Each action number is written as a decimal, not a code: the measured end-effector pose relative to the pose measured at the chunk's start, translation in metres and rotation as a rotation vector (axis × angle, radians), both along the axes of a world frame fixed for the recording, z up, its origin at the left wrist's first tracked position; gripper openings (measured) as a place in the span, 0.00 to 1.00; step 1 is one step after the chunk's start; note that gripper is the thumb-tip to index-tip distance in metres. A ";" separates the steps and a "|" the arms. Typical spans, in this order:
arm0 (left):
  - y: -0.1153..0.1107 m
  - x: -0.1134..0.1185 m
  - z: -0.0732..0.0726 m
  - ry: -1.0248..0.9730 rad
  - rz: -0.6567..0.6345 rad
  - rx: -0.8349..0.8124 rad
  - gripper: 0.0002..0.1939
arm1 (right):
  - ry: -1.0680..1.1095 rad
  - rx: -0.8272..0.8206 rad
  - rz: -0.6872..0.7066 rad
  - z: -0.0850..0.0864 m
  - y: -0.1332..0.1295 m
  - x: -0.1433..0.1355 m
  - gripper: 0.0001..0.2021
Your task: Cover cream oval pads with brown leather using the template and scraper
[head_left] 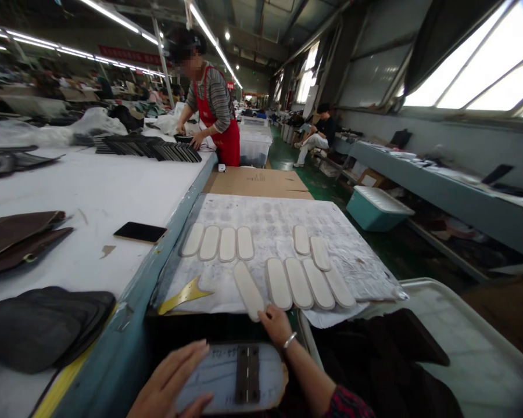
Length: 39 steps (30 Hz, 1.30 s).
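pale oval piece | slanted, left of four similar ovals | translucent rounded plate, nearer

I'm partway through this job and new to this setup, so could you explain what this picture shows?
These are a person's bare hands, seen by a camera worn on their head, looking forward and down. The right hand pinches the near end of a pale oval piece. More such pieces lie on the white sheet, near a yellow piece. The left hand spreads by a pale plate bearing a dark strip; whether they touch is unclear. A phone lies leftward.
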<state>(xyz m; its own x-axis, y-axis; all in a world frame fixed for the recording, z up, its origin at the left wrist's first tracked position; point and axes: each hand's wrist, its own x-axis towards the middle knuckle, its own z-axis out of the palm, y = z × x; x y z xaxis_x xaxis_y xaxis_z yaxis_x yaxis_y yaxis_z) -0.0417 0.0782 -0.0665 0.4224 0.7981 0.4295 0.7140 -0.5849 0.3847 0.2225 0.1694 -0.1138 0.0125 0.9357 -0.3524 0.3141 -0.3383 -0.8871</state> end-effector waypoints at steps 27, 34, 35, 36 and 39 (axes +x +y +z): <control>-0.048 -0.011 -0.001 -0.921 0.729 -0.679 0.28 | 0.385 -0.287 0.203 0.073 -0.106 0.048 0.21; -0.043 0.013 -0.027 -1.188 0.505 -0.903 0.26 | 0.236 -0.306 0.218 0.060 -0.107 0.020 0.19; -0.043 0.016 -0.028 -1.166 0.479 -0.901 0.27 | 0.201 -0.301 0.220 0.060 -0.107 0.018 0.19; -0.044 0.019 -0.029 -1.143 0.466 -0.898 0.27 | 0.162 -0.295 0.224 0.061 -0.106 0.017 0.19; -0.043 0.022 -0.032 -1.108 0.476 -0.886 0.30 | 0.067 -0.270 0.247 0.065 -0.103 0.013 0.18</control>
<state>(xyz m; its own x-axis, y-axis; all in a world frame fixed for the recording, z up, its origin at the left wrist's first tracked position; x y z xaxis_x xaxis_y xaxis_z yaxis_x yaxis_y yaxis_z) -0.0194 0.0356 -0.0982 -0.1531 0.9298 -0.3348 -0.1180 0.3192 0.9403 0.2356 0.0662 -0.0490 -0.2335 0.7808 -0.5795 0.3601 -0.4841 -0.7975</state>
